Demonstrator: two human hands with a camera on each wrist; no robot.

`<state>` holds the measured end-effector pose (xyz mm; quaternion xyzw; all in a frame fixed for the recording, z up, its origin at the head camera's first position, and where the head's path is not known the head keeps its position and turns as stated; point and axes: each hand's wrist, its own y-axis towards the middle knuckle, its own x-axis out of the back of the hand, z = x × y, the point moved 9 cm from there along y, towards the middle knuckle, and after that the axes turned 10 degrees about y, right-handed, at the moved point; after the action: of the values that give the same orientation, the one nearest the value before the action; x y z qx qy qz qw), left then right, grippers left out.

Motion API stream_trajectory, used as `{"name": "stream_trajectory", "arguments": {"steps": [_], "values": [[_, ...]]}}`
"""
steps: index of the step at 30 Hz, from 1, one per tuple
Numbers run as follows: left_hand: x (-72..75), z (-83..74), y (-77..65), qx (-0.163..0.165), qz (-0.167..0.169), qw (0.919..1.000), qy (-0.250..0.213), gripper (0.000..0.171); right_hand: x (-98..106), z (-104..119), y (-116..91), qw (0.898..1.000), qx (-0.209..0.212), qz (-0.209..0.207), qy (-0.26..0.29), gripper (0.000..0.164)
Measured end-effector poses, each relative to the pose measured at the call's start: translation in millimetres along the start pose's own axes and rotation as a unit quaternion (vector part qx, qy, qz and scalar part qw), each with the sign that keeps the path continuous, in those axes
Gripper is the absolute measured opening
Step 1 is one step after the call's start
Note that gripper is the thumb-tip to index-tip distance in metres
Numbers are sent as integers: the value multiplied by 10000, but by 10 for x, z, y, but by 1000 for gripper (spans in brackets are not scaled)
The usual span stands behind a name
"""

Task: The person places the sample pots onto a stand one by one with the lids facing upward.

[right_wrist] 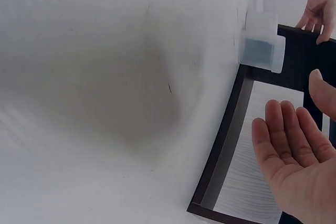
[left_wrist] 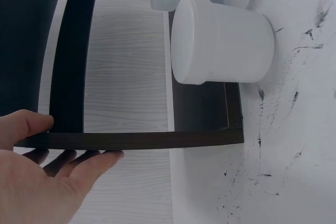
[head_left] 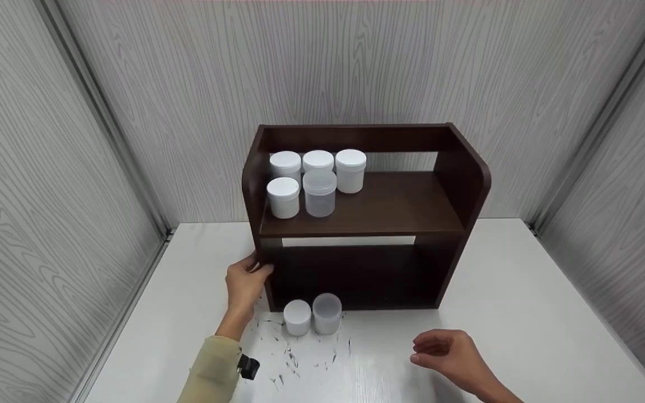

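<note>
My left hand (head_left: 246,284) grips the left side panel of a dark brown two-tier shelf (head_left: 406,207). In the left wrist view its thumb lies on one face of the panel and the fingers on the other. My right hand (head_left: 452,357) hovers right of centre in front of the shelf, fingers loosely bent, holding nothing. Before the shelf's lower left, a white lidded jar (head_left: 297,318) and a translucent jar (head_left: 327,314) stand side by side on the table. The upper tier bears several white jars (head_left: 350,170) and one translucent jar (head_left: 320,193), grouped at the left.
The white table (head_left: 524,291) has dark scuff marks (head_left: 289,358) at its front left. Grey wood-grain panels (head_left: 322,67) enclose it at the back and both sides. A black strap piece (head_left: 248,367) sits by my left sleeve.
</note>
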<state>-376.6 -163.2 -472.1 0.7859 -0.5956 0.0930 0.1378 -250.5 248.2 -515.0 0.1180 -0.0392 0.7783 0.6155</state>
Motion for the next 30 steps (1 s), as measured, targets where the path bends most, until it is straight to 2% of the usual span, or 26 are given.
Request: {"name": "stream_trajectory", "arguments": {"steps": [13, 24, 30], "values": [[-3, -3, -9, -10, -30, 9999, 119, 56, -174, -3, 137, 9995, 174, 236, -124, 30], [0, 22, 8, 43, -37, 9999, 101, 56, -253, -15, 248, 9991, 367, 152, -131, 34], [3, -3, -5, -94, 25, 9999, 46, 54, -309, -9, 337, 9991, 346, 206, -112, 34]]}}
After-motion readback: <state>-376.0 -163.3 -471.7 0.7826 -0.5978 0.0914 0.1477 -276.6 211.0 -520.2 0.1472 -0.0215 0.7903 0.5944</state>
